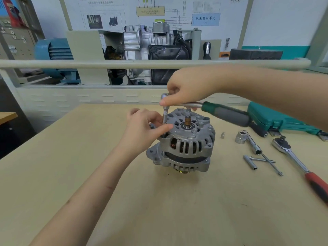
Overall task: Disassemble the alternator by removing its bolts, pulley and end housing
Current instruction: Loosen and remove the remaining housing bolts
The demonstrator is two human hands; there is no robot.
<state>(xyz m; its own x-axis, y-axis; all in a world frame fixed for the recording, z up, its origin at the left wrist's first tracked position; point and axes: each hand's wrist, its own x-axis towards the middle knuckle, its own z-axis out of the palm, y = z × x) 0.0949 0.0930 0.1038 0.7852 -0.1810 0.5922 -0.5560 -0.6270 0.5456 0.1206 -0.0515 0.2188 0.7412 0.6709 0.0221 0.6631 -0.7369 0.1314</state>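
Note:
A silver alternator stands on the table with its slotted end housing up and a brown-ringed shaft at the top centre. A green-and-grey handled ratchet carries a vertical extension with a socket down onto a bolt at the housing's left edge. My right hand pinches the ratchet's head from above. My left hand pinches the extension's lower part and rests against the housing. The bolt itself is hidden by the socket and my fingers.
Right of the alternator lie a small socket, a large socket on a bar, a T-bar with extension and a red-handled ratchet. A green tool case sits at the far right. A rail and engine display stand behind.

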